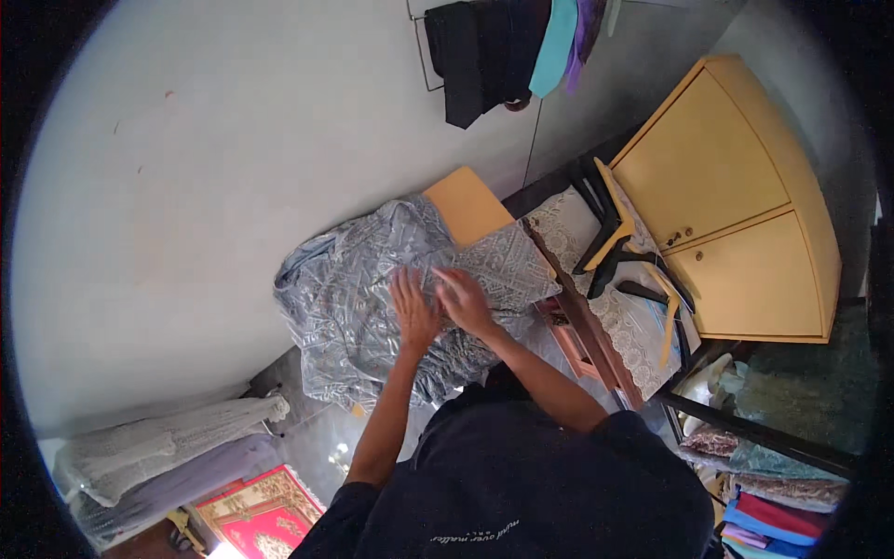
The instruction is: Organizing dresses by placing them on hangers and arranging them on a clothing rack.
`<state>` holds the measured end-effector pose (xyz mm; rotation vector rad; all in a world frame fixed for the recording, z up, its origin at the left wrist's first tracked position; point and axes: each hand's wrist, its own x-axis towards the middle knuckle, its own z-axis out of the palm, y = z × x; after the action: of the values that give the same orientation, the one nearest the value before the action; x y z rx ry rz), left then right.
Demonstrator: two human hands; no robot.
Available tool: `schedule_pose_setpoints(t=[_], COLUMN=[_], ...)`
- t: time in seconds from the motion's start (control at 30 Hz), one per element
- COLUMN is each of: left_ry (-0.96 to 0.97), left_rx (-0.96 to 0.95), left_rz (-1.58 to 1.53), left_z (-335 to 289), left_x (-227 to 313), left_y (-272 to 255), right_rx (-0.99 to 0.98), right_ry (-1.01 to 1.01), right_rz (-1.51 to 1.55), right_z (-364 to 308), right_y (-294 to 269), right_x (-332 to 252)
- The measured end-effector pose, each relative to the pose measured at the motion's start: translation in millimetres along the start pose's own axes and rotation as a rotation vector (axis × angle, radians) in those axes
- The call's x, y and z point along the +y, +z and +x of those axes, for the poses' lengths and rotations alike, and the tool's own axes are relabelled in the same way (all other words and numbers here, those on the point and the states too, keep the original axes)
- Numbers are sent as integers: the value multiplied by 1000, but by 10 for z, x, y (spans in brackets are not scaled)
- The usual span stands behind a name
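Note:
A grey patterned shirt [349, 279] lies spread over a tan board [470, 207], with one sleeve reaching out to the right. Its folds look loose and wrinkled, and the lower part hangs toward me. My left hand [415, 309] rests on the middle of the cloth, fingers stretched out and pointing away from me. Close beside it, my right hand [465, 302] is held over the same cloth with its fingers extended toward the left one. Neither hand grips anything. Whether the right palm touches the fabric I cannot tell.
Right of the shirt stands a lace-covered table [619, 326] holding several black and yellow hangers [605, 224]. A yellow cabinet [717, 205] is behind it. Dark and turquoise clothes [484, 56] hang on the wall. Folded fabrics [773, 517] are stacked lower right; a red rug [265, 517] lies lower left.

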<state>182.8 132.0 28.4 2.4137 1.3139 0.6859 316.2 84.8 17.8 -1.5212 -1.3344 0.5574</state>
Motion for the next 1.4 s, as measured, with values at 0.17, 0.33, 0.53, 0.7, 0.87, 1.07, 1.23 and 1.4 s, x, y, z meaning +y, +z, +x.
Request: schedule_pose_setpoints(t=[0.17,0.33,0.53,0.7,0.87,1.07,1.23,1.4], left_ry=[-8,-68,-102,-56,-63,-102,-140,-166], left_rx=[-161,-216,-264,-262,-286,-263,-289,-308], left_rz=[220,264,316,266,244,324,307,274], left_z=[-538,-498,-540,-554,-538,-533,-658,-710], left_x=[-319,-334,-367,-323,-429,-548,-553,-506], left_y=[491,484,515,715,697,689,697,677], right_rx=[-290,-397,243,-280,-372,-304,123,-459], right_ry=[-239,-136,137,-233,-190,-160,-55,-309], right_rz=[-364,-752,-761,-475,-497,-797,-591,-444], right_z=[-221,-146,56,-209,-167,243,193,-133], right_y=[-56,-992,-954,-310,-573,-1256,-889,-396], right_x=[819,1570,1478,962,1232,1627,1309,951])
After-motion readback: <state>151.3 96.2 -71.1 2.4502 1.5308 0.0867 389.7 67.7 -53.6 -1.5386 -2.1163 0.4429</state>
